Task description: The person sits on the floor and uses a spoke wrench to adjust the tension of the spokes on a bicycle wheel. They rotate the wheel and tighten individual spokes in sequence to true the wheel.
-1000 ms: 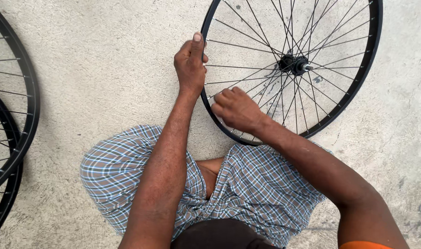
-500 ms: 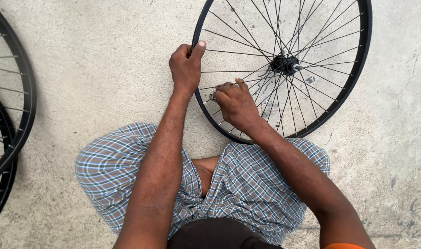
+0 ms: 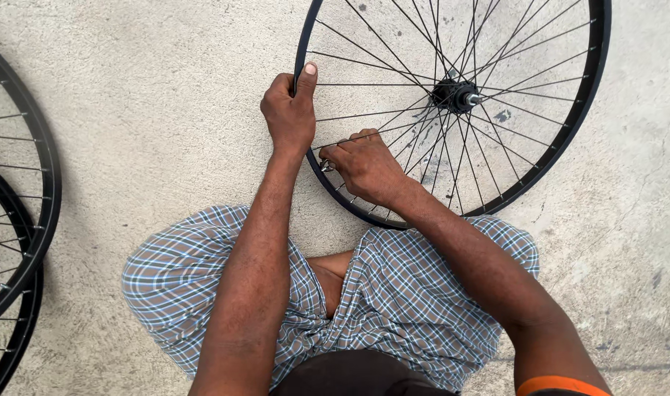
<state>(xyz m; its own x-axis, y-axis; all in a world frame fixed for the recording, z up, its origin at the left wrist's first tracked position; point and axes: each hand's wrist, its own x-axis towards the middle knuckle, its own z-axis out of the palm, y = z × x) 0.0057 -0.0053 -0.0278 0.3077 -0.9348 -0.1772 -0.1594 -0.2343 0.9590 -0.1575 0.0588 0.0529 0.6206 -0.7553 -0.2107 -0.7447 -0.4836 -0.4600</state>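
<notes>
1. The black spoked bicycle wheel with its dark metal hub lies flat on the pale concrete floor, just beyond the person's knees in blue-and-brown checked shorts.
2. The left hand is clamped on the wheel's near-left rim, thumb pointing up along it — the same grip as half a second ago.
3. The right hand is curled shut over the spokes just inside the rim, with a small silvery tool tip showing at its knuckles — compared with a second ago it sits closer to the left hand.
4. Against the earlier frames, the wheel has shifted slightly in view.
5. Two more black spoked rims lie overlapping at the left edge, well apart from both hands.
</notes>
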